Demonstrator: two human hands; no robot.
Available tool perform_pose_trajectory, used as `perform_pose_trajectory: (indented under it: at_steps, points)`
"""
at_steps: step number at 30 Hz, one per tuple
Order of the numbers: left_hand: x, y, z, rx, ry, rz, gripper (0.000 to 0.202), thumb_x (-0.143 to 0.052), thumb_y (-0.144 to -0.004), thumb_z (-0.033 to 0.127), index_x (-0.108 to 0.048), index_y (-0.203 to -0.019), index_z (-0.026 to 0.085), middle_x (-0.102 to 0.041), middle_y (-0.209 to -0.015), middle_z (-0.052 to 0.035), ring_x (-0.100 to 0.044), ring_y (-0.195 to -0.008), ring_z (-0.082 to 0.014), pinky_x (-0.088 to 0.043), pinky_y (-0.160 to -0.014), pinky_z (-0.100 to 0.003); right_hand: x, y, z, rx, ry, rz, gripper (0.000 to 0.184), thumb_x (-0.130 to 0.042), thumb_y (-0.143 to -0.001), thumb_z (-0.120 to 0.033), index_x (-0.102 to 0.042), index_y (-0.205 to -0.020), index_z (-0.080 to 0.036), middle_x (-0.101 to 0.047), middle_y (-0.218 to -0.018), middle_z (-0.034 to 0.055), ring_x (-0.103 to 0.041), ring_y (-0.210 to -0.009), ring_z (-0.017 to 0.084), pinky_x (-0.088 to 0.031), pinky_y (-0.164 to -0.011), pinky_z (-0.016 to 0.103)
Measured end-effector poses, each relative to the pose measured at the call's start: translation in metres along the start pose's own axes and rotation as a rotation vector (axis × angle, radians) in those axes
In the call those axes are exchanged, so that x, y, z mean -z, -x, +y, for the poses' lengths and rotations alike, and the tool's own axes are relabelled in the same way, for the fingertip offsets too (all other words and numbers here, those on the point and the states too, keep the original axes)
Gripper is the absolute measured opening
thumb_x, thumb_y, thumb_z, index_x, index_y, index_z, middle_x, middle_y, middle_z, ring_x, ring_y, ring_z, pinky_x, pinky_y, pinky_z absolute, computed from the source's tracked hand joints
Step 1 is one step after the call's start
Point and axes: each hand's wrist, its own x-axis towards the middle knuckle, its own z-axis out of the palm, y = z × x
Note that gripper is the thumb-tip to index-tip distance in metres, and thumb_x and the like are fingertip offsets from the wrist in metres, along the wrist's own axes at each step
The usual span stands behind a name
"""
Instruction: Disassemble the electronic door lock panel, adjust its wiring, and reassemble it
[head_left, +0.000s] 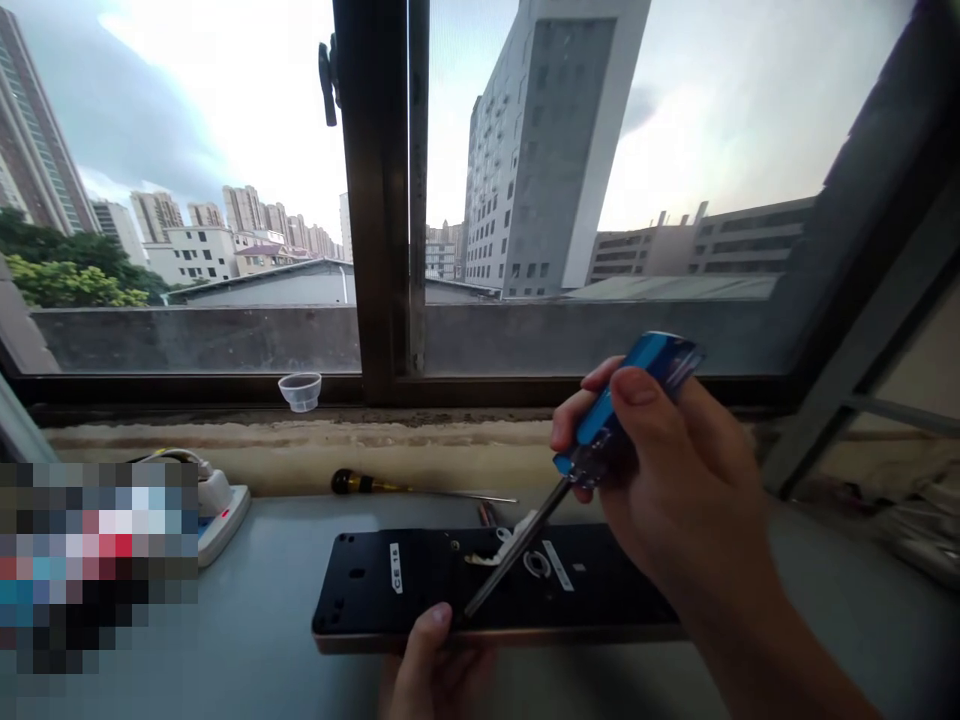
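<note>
The fingers (431, 628) of the left hand (435, 670), lowest in the head view, are curled in narrow. The thumb presses down on the near edge of a black panel (405, 590), and the other fingers are bunched below that edge, mostly out of sight. The panel lies flat and lengthwise on a grey table (255, 630), with small white labels and a short white wire (487, 556) on its upper face.

The right hand (675, 490) comes in from the right, its fingers wrapped tight round the blue handle of a screwdriver (600, 425). The thumb lies along the top of the handle and the index finger curls over its far side. The shaft slants down and to the left, and its tip touches the panel just beside the left thumb.

Beyond the panel, a second screwdriver (390, 487) with a dark handle lies flat on the table against the foot of the sill. A white power strip (225, 510) sits at the left, next to a pixelated patch. On the sill stands a small clear cup (300, 391), close to the dark window frame (379, 220). Through the glass are tall buildings and a cloudy sky.
</note>
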Motion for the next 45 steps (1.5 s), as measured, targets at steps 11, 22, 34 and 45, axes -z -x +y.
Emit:
perform_pose_trajectory:
  at_steps: [11, 22, 34, 45]
  points:
    - [-0.002, 0.003, 0.0, -0.041, -0.016, -0.024, 0.006, -0.061, -0.073, 0.012, -0.061, -0.067, 0.011, -0.07, -0.058, -0.0086, -0.067, -0.057, -0.0196, -0.056, -0.059, -0.028, -0.01, 0.005, 0.003, 0.033, 0.072, 0.065, 0.025, -0.057, -0.077, -0.045, -0.052, -0.075, -0.021, -0.054, -0.057, -0.0026, -0.048, -0.043, 0.008, -0.034, -0.031, 0.016]
    - [-0.002, 0.003, 0.0, -0.024, -0.017, -0.032, 0.019, -0.055, -0.078, 0.011, -0.063, -0.061, 0.01, -0.07, -0.057, -0.0087, -0.066, -0.055, -0.0171, -0.055, -0.058, -0.026, -0.016, 0.008, 0.008, -0.005, 0.166, 0.282, 0.03, -0.063, -0.071, -0.047, -0.05, -0.071, -0.019, -0.052, -0.055, -0.0039, -0.045, -0.04, 0.008, -0.036, -0.03, 0.018]
    - [0.0, 0.004, 0.0, -0.064, 0.0, -0.074, 0.009, -0.064, -0.07, 0.013, -0.063, -0.061, 0.011, -0.07, -0.057, -0.0086, -0.067, -0.056, -0.0186, -0.055, -0.059, -0.027, -0.012, 0.005, 0.003, -0.011, 0.137, 0.267, 0.03, -0.061, -0.073, -0.048, -0.05, -0.071, -0.02, -0.051, -0.053, -0.0043, -0.046, -0.039, 0.008, -0.037, -0.029, 0.017]
    - [-0.002, 0.005, 0.0, -0.056, 0.012, -0.073, 0.01, -0.062, -0.071, 0.012, -0.063, -0.062, 0.011, -0.07, -0.057, -0.0084, -0.066, -0.056, -0.0173, -0.055, -0.058, -0.026, -0.009, 0.005, 0.004, 0.003, 0.165, 0.258, 0.03, -0.06, -0.074, -0.048, -0.05, -0.071, -0.02, -0.052, -0.054, -0.004, -0.046, -0.041, 0.008, -0.036, -0.029, 0.017]
